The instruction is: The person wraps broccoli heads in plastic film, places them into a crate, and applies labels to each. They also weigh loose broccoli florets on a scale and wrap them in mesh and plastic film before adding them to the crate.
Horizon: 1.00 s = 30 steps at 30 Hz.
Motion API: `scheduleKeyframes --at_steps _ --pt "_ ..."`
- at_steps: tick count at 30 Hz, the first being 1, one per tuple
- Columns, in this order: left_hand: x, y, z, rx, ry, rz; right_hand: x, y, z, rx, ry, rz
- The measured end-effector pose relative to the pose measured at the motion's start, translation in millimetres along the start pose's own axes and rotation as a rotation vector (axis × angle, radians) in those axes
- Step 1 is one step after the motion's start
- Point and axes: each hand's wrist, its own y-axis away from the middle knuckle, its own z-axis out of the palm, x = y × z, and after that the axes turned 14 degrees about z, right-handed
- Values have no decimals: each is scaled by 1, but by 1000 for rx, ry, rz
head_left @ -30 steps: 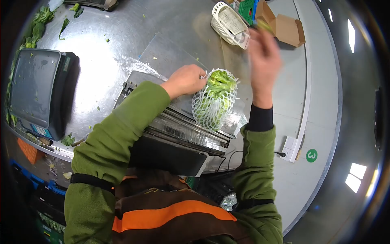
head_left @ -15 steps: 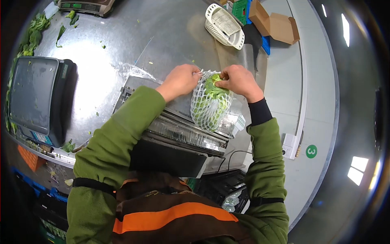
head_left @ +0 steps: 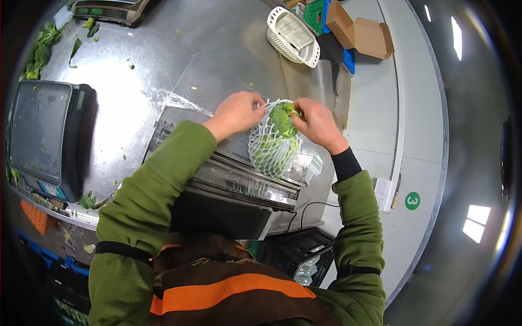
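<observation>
A broccoli head (head_left: 281,118) shows green florets at the mouth of a white foam net sleeve (head_left: 270,155), which wraps the paler part below. My left hand (head_left: 239,113) is closed, pinching the sleeve's upper left rim between thumb and fingers. On the opposite side my right hand (head_left: 319,124) is closed at the upper right rim, its thumb and fingertips against the florets. The fingers partly hide what the right hand grips. Both hands hold the bundle above a metal-and-plastic wrapping machine (head_left: 239,176).
Left of me stands a black scale (head_left: 41,130); another scale (head_left: 106,12) is at the back. Broccoli pieces (head_left: 41,51) line the left edge. A white basket (head_left: 293,41) and an open cardboard box (head_left: 361,32) lie at the back right. Below is a black crate (head_left: 293,250).
The broccoli has turned so more of its florets face me. My right hand has shifted slightly down along the rim; the left still pinches the net. The whole view has moved slightly.
</observation>
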Motion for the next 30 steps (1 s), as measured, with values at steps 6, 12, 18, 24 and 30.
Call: scheduleKeyframes --at_steps 6,12,18,24,30 --pt "7 0 -1 -15 -41 -48 3 9 8 86 -96 13" --pt "0 1 -5 90 -90 20 -1 15 13 110 -336 105" --pt "1 1 -19 154 -299 66 9 17 21 88 -549 160" --pt "24 18 -12 205 -597 276 22 9 32 36 -646 200" --pt "18 16 2 277 -497 427 27 15 32 121 -580 109"
